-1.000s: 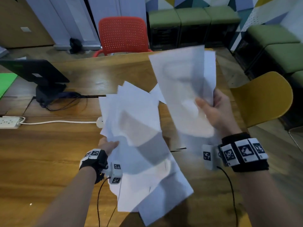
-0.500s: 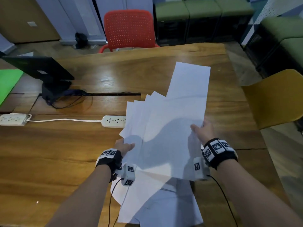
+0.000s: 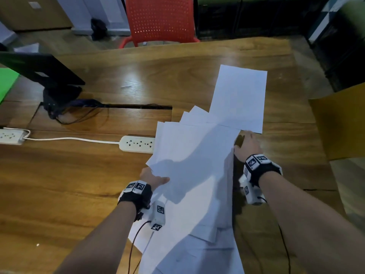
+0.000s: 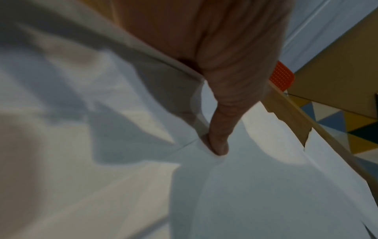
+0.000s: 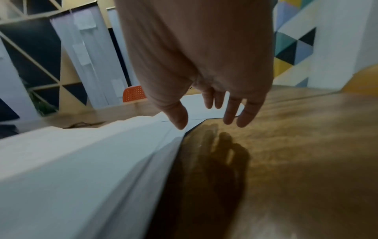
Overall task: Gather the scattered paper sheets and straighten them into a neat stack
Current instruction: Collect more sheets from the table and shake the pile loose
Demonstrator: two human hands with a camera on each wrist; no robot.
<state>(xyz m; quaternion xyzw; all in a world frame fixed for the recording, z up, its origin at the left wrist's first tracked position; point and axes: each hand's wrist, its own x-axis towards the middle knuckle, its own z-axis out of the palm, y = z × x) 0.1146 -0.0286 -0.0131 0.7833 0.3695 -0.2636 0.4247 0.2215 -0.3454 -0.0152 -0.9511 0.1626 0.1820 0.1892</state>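
White paper sheets (image 3: 197,155) lie in a loose, fanned pile on the wooden table (image 3: 59,184), running from the near edge toward the middle. One sheet (image 3: 239,97) sticks out at the far end. My left hand (image 3: 153,177) pinches the left edge of the upper sheets, and its thumb (image 4: 218,137) presses on top of the paper (image 4: 266,194). My right hand (image 3: 246,147) hovers just right of the pile's right edge. Its fingers (image 5: 231,113) are straight and hold nothing, above bare wood beside the paper (image 5: 92,161).
A white power strip (image 3: 138,143) lies partly under the pile's left side, its cord running to another strip (image 3: 9,136). A dark monitor (image 3: 39,72) stands at the far left. A red chair (image 3: 160,18) is beyond the table, a yellow chair (image 3: 339,123) to the right.
My right hand lowered the sheets it held up onto the pile, let go and now hovers at the pile's right edge. My left hand kept its hold on the left edge.
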